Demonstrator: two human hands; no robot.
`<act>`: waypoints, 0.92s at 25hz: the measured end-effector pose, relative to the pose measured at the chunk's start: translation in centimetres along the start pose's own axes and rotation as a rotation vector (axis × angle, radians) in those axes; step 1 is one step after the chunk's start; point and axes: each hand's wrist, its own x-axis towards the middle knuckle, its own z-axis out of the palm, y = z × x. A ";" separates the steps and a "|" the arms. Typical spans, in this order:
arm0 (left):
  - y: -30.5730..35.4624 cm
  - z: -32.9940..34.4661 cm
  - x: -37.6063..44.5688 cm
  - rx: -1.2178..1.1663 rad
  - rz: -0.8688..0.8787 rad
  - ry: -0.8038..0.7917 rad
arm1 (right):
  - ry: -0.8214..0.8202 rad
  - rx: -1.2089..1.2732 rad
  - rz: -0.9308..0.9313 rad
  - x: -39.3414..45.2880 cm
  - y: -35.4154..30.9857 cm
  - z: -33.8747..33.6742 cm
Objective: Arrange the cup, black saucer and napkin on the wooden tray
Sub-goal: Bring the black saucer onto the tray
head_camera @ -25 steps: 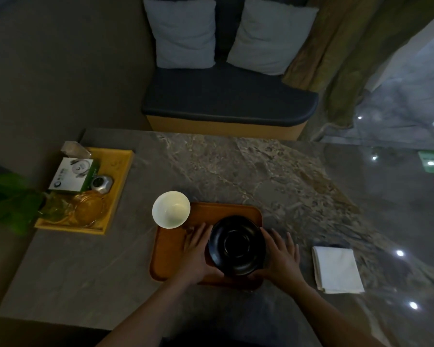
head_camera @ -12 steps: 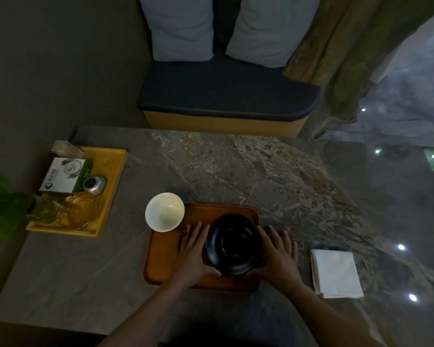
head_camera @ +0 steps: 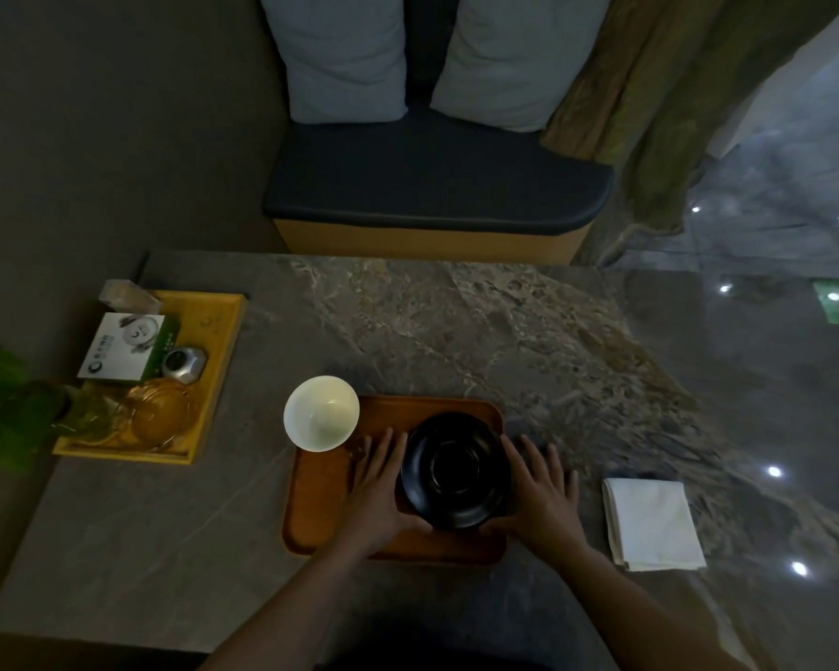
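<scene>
The black saucer (head_camera: 455, 469) rests on the right half of the wooden tray (head_camera: 318, 506). My left hand (head_camera: 376, 481) lies flat against its left edge, and my right hand (head_camera: 538, 486) against its right edge, thumbs curled round the near rim. A white cup (head_camera: 321, 412) stands at the tray's far left corner, overlapping the rim. The folded white napkin (head_camera: 652, 523) lies on the table to the right of the tray, apart from it.
A yellow tray (head_camera: 214, 375) at the left holds a small box, a metal object and a glass dish. Green leaves (head_camera: 6, 418) reach in at the far left. Beyond the stone table (head_camera: 456, 322) stands a cushioned bench (head_camera: 432, 186).
The hands and saucer have stayed in the same place on the tray; only the camera view has shifted slightly.
</scene>
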 end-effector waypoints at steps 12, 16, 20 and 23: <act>1.8 0.8 -3.5 -0.033 -0.147 0.025 | 0.007 -0.054 0.064 -3.7 -1.0 0.5; 2.6 1.4 -5.3 0.039 -0.209 0.053 | -0.002 -0.147 -0.022 -4.9 -0.4 -0.8; 4.0 1.0 -6.5 0.086 -0.226 0.084 | -0.038 -0.165 -0.079 -5.7 0.7 -3.1; 5.8 1.4 -6.7 -0.022 -0.118 -0.092 | -0.040 -0.172 -0.079 -6.7 3.2 -4.9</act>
